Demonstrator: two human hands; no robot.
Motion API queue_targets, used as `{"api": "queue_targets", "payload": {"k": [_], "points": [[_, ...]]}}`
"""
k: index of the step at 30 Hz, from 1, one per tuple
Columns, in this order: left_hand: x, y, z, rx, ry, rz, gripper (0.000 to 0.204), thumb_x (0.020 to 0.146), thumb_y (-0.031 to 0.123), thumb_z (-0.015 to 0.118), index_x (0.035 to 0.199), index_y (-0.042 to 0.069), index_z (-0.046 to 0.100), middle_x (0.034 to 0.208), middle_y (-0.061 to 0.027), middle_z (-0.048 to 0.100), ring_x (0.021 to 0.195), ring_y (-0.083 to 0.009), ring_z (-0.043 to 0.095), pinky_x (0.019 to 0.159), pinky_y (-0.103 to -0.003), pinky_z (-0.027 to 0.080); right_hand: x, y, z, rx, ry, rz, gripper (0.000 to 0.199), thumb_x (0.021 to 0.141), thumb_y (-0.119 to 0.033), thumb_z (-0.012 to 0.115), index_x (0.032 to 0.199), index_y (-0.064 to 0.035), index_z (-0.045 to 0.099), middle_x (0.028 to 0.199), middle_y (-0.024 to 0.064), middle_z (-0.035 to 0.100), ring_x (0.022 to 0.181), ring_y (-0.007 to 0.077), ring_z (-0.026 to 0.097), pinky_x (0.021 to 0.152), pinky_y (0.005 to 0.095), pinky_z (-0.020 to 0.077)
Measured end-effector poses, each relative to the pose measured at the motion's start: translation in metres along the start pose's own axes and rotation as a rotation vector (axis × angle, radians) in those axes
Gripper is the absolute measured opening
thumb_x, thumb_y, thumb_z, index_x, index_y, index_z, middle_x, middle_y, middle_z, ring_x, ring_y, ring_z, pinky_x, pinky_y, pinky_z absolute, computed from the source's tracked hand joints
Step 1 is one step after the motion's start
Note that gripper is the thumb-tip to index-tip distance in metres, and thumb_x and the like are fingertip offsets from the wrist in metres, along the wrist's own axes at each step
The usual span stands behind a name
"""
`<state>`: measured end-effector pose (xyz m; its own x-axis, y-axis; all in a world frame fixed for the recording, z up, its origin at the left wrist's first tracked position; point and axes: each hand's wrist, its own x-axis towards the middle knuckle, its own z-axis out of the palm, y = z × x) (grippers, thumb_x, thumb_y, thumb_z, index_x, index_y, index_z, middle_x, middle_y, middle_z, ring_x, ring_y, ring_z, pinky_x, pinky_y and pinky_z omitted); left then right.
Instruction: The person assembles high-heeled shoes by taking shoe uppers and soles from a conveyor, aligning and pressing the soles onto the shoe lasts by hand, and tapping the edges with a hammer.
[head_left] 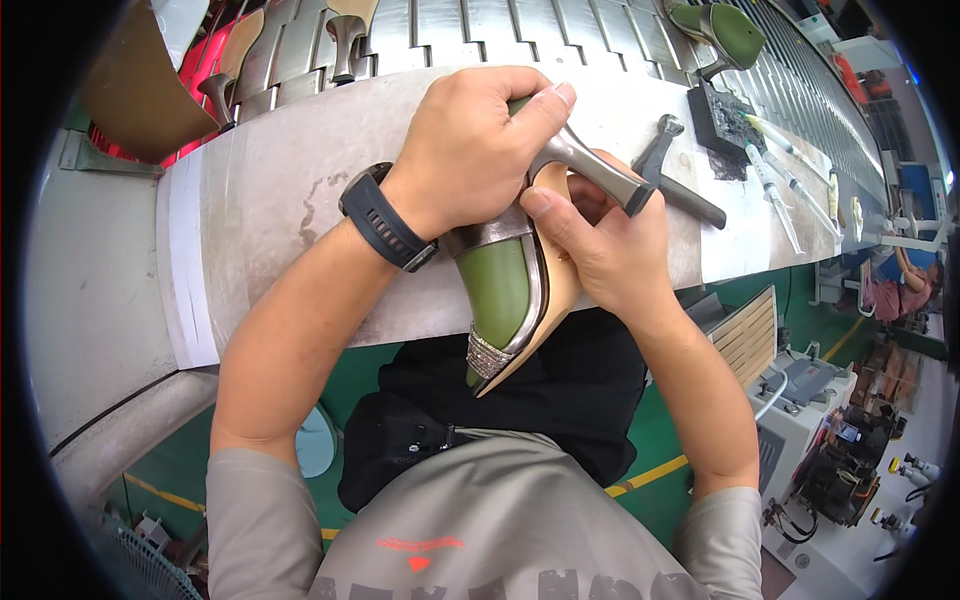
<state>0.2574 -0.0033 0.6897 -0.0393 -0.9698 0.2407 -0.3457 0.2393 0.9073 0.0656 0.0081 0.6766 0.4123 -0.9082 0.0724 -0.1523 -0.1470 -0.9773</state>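
Note:
A high-heeled shoe (492, 290) with metallic trim, a sparkling toe band and a tan sole is tilted between my hands, toe pointing down toward my lap. Its toe and front are filled by a smooth green form. My left hand (480, 140) is closed around the back of the shoe, thumb against the base of the grey heel (590, 170). From the other side, my right hand (615, 245) grips the sole at the arch, its thumb on the tan surface; some of its fingers are hidden behind the heel. A hammer (685, 190) lies just right of my hands.
Several thin white tools (780, 190) lie beside a dark block (722, 120) on the pale worktop (270, 230). Beyond runs a metal slat conveyor (450, 35) bearing another green-filled shoe (735, 38) and heeled soles (345, 45). Someone in pink (900, 290) sits far right.

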Motion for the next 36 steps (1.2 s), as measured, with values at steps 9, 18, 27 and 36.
{"api": "queue_targets", "payload": {"k": [9,18,27,36], "points": [[-0.003,-0.001,0.0,0.017,0.034,0.064,0.036,0.108,0.028,0.063,0.1,-0.004,0.077,0.077,-0.002,0.067,0.074,-0.0087,0.057,0.067,-0.028,0.047,-0.01,-0.03,-0.028,-0.146,-0.177,0.249,0.033,0.094,-0.028,0.085,0.092,0.0024,0.072,0.069,-0.0011,0.064,0.061,0.0067,0.054,0.055,0.0261,0.0444],[-0.003,0.0,0.002,0.05,0.088,0.066,0.036,0.107,0.028,0.065,0.099,-0.004,0.077,0.075,-0.0042,0.067,0.072,-0.0105,0.058,0.066,-0.029,0.048,0.005,-0.048,-0.023,-0.317,-0.212,0.321,0.039,0.09,-0.031,0.087,0.078,0.0023,0.072,0.064,0.0008,0.065,0.06,0.0066,0.054,0.055,0.0274,0.0439],[-0.003,-0.002,0.005,0.062,0.116,0.07,0.036,0.106,0.029,0.065,0.1,-0.004,0.078,0.074,-0.007,0.069,0.069,-0.0124,0.06,0.065,-0.031,0.049,0.005,-0.042,-0.026,-0.222,-0.274,0.323,0.031,0.093,-0.024,0.088,0.083,0.0013,0.073,0.066,-0.0023,0.063,0.06,0.0058,0.051,0.055,0.0268,0.0416],[-0.004,-0.004,0.003,0.036,0.109,0.036,0.033,0.106,0.027,0.064,0.101,-0.004,0.078,0.078,-0.0043,0.071,0.073,-0.0107,0.06,0.067,-0.03,0.049,-0.014,-0.025,-0.016,-0.094,-0.145,0.254,0.035,0.094,-0.022,0.088,0.113,0.0023,0.072,0.086,-0.0004,0.07,0.074,0.0066,0.061,0.068,0.0257,0.0527]]}}
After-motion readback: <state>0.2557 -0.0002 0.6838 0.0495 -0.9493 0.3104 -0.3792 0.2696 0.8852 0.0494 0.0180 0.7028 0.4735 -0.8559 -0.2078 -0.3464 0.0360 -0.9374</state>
